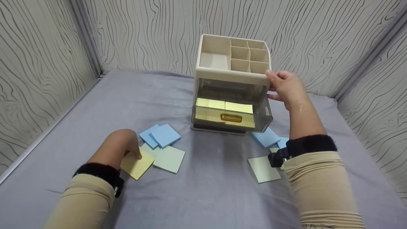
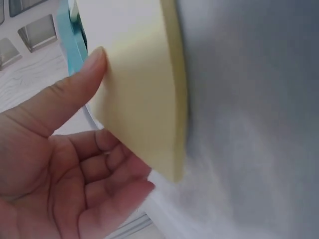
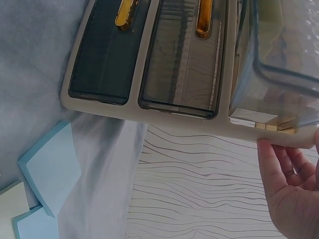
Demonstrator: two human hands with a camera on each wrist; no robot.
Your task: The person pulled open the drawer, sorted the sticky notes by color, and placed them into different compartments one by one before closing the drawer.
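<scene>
My left hand [image 1: 122, 143] is at the left group of pads, pinching a yellow sticky note pad [image 2: 139, 94] by its edge. The thumb [image 2: 92, 67] lies on its face while the other fingers reach behind it. With my right hand [image 1: 287, 87] I grip the upper right side of a cream desktop drawer organizer [image 1: 233, 72], thumb at its top front corner. Its top drawer [image 1: 265, 122], smoky and see-through, is pulled out. Two stacks of yellow sticky notes [image 1: 238, 107] lie side by side inside, behind the amber handle [image 1: 231, 118].
Blue pads [image 1: 166, 136] and a pale green pad [image 1: 170, 159] lie on the left, partly overlapping. On the right are another blue pad [image 1: 266, 138] and pale green pad [image 1: 264, 170], some partly hidden by my right arm. A grey cloth [image 1: 203, 197] covers the table; patterned panels [image 1: 143, 35] enclose it.
</scene>
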